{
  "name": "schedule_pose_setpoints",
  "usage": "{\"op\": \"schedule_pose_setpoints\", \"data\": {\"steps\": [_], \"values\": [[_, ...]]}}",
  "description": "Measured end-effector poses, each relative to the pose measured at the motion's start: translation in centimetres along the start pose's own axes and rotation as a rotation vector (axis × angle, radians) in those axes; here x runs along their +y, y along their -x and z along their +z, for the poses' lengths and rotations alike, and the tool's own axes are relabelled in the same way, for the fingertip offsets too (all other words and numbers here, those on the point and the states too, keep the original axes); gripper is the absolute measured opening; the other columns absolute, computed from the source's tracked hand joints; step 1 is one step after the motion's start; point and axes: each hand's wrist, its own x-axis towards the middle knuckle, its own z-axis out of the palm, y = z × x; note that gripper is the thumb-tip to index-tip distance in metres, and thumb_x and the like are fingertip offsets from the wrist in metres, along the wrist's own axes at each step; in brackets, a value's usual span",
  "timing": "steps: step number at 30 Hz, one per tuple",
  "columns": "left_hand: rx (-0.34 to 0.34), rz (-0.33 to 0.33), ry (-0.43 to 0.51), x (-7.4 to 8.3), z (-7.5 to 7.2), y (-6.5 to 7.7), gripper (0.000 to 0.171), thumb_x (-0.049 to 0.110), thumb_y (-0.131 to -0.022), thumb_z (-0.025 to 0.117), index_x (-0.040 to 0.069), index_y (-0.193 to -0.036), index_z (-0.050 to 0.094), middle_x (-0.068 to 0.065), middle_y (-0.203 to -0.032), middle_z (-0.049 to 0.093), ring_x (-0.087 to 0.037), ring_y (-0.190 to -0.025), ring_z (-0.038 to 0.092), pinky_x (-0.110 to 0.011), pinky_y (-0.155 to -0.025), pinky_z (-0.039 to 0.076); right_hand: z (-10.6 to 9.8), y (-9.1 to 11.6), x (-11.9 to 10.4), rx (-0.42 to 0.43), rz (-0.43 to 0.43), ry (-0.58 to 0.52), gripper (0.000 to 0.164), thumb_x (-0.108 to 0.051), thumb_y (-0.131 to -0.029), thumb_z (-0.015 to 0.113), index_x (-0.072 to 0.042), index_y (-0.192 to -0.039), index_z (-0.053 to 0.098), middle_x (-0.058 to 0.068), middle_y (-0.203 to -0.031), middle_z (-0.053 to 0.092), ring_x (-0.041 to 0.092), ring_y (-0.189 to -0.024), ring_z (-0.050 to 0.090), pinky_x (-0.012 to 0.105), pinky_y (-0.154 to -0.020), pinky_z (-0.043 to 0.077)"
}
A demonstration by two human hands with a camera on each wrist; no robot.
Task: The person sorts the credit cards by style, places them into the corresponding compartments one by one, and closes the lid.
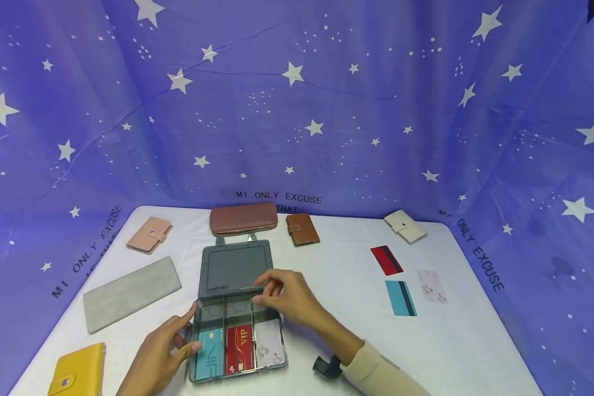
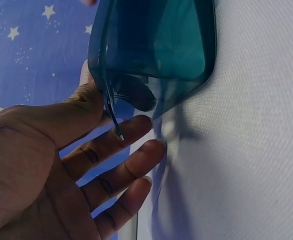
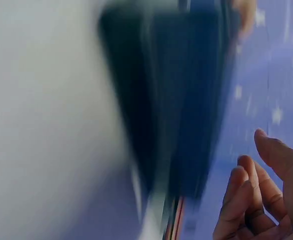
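Note:
A translucent grey compartment box [image 1: 237, 378] lies on the table with its lid [image 1: 240, 264] folded back. Its front compartments hold a teal card [image 1: 210, 355], a red card [image 1: 240, 352] and a white patterned card [image 1: 269, 342]. My left hand [image 1: 158, 352] holds the box by its left side, thumb at the rim; the left wrist view shows the other fingers spread beside the box wall. Over the back right compartment hovers my right hand [image 1: 293, 297], fingers loosely bent and thumb apart from them. Nothing shows between those fingers in the right wrist view, where the box [image 3: 186, 90] is blurred.
On the right lie a red card [image 1: 386, 260], a teal card [image 1: 398, 298] and a pale card [image 1: 432, 286]. Around the box are pink [image 1: 148, 234], maroon [image 1: 242, 218], brown [image 1: 302, 230], cream [image 1: 406, 225] and yellow [image 1: 81, 368] wallets, plus a long grey one [image 1: 131, 294].

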Motion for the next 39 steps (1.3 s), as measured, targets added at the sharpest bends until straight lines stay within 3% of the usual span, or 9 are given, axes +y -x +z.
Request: {"op": "schedule_pose_setpoints", "data": {"steps": [5, 11, 14, 20, 25, 30, 34, 39], "values": [[-0.021, -0.035, -0.018, 0.0, -0.3, 0.1, 0.079, 0.029, -0.08, 0.082, 0.023, -0.15, 0.046, 0.007, -0.104, 0.064, 0.003, -0.07, 0.048, -0.023, -0.064, 0.039, -6.7, 0.1, 3.8, 0.163, 0.144, 0.124, 0.037, -0.029, -0.078, 0.086, -0.015, -0.111, 0.073, -0.003, -0.086, 0.07, 0.016, -0.072, 0.06, 0.027, -0.059, 0.049], [-0.015, -0.036, -0.02, -0.1, -0.3, 0.1, 0.08, 0.029, -0.079, 0.082, 0.024, -0.15, 0.046, 0.009, -0.101, 0.063, 0.003, -0.07, 0.047, -0.022, -0.064, 0.039, -14.2, 1.6, 8.3, 0.267, 0.268, 0.201, 0.045, -0.029, -0.078, 0.087, -0.014, -0.117, 0.071, 0.012, -0.105, 0.069, 0.024, -0.089, 0.058, 0.031, -0.069, 0.049], [-0.02, -0.039, -0.015, -0.1, -0.3, 0.1, 0.079, 0.029, -0.08, 0.082, 0.024, -0.15, 0.046, 0.008, -0.102, 0.063, 0.003, -0.071, 0.047, -0.022, -0.064, 0.039, -17.2, 2.4, 9.8, 0.324, 0.331, 0.265, 0.048, -0.029, -0.079, 0.086, -0.011, -0.12, 0.069, 0.015, -0.109, 0.068, 0.026, -0.092, 0.057, 0.033, -0.074, 0.047], [0.01, 0.001, -0.001, -0.2, -0.1, 0.2, 0.078, 0.026, -0.079, 0.083, 0.021, -0.149, 0.048, 0.008, -0.103, 0.064, 0.005, -0.07, 0.047, -0.022, -0.063, 0.04, -21.2, 3.9, 11.8, 0.399, 0.549, 0.462, 0.057, -0.035, -0.083, 0.082, -0.009, -0.129, 0.06, 0.022, -0.119, 0.062, 0.037, -0.105, 0.058, 0.048, -0.085, 0.048], [0.001, -0.003, -0.004, -0.1, -0.1, 0.1, 0.078, 0.027, -0.08, 0.082, 0.022, -0.149, 0.047, 0.009, -0.103, 0.063, 0.005, -0.07, 0.047, -0.023, -0.064, 0.04, -22.7, 4.6, 12.9, 0.369, 0.684, 0.551, 0.069, -0.042, -0.081, 0.08, 0.0, -0.13, 0.056, 0.028, -0.125, 0.058, 0.042, -0.107, 0.056, 0.051, -0.082, 0.047], [0.007, 0.006, -0.006, 0.0, 0.0, 0.0, 0.079, 0.025, -0.079, 0.083, 0.021, -0.15, 0.047, 0.01, -0.099, 0.061, 0.005, -0.07, 0.047, -0.022, -0.064, 0.04, -22.7, 4.5, 12.9, 0.325, 0.71, 0.574, 0.067, -0.042, -0.08, 0.081, 0.004, -0.124, 0.061, 0.028, -0.121, 0.061, 0.04, -0.103, 0.059, 0.047, -0.078, 0.048], [0.014, 0.017, -0.01, 0.0, 0.0, 0.0, 0.078, 0.024, -0.079, 0.083, 0.02, -0.149, 0.048, 0.011, -0.096, 0.06, 0.005, -0.07, 0.047, -0.022, -0.064, 0.04, -21.7, 3.9, 12.2, 0.311, 0.665, 0.52, 0.052, -0.035, -0.08, 0.083, 0.001, -0.113, 0.064, 0.021, -0.105, 0.065, 0.032, -0.092, 0.06, 0.039, -0.071, 0.046], [0.006, 0.008, -0.021, 0.1, -0.1, 0.0, 0.078, 0.025, -0.08, 0.082, 0.021, -0.149, 0.048, 0.011, -0.095, 0.059, 0.005, -0.07, 0.046, -0.022, -0.064, 0.039, -19.1, 3.2, 10.4, 0.276, 0.517, 0.454, 0.028, -0.023, -0.085, 0.079, -0.005, -0.1, 0.064, 0.008, -0.085, 0.062, 0.021, -0.074, 0.056, 0.031, -0.061, 0.043]]}}
